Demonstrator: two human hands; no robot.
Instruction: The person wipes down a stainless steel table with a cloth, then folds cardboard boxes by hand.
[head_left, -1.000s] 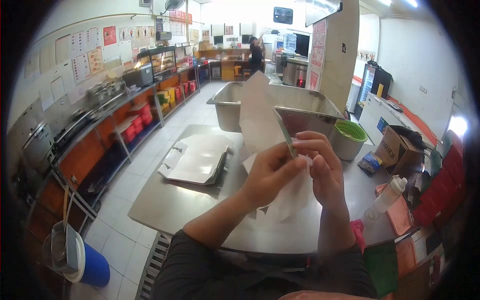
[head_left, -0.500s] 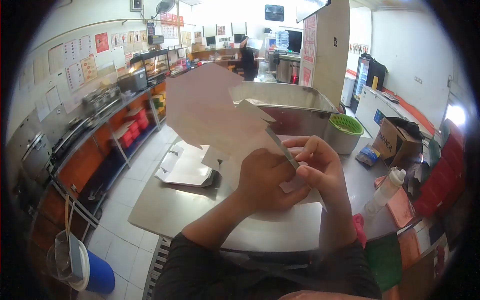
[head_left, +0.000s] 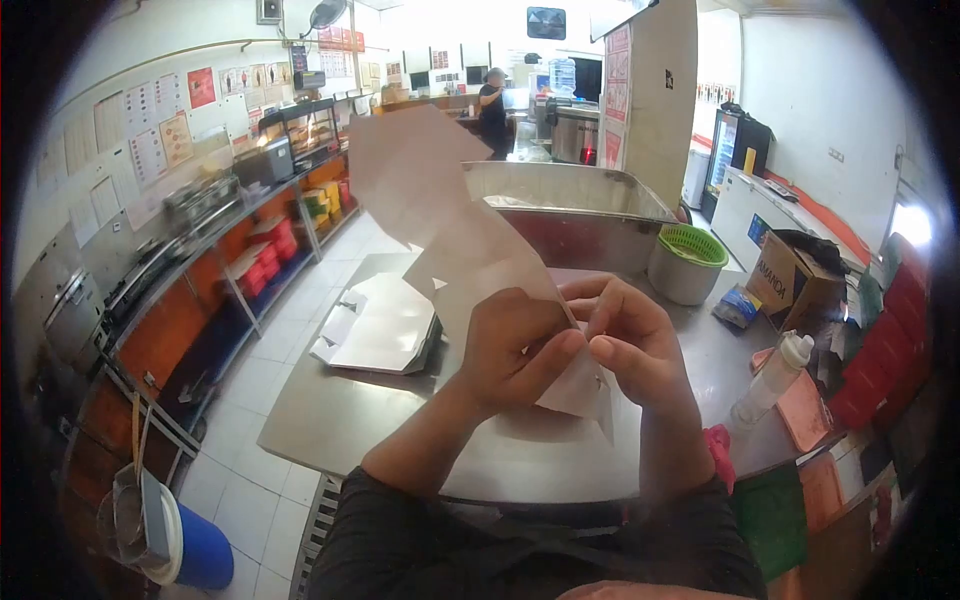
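Note:
A large flat cardboard box blank (head_left: pixel 420 175), greyish with cut flaps along its edges, is raised above the steel table (head_left: pixel 320 420). My left hand (head_left: pixel 515 350) is closed on the blank near its lower end, thumb pressed against the near face. Across from it, my right hand (head_left: pixel 635 340) pinches the blank's right edge between thumb and fingers. The two thumbs almost meet at that edge. On the table to the left lies a stack of white box blanks (head_left: pixel 375 325), partly behind the held one.
Behind the table stands a large steel bin (head_left: pixel 590 235). To the right are a pot with a green basket (head_left: pixel 690 250), a cardboard carton (head_left: pixel 790 280) and a clear bottle (head_left: pixel 775 380). A blue bucket (head_left: pixel 205 545) is at lower left. A person (head_left: pixel 493 115) stands far back.
The blank has turned, so its right edge lies differently and its lower corner now shows below my hands. My left thumb has come up to the edge beside my right thumb.

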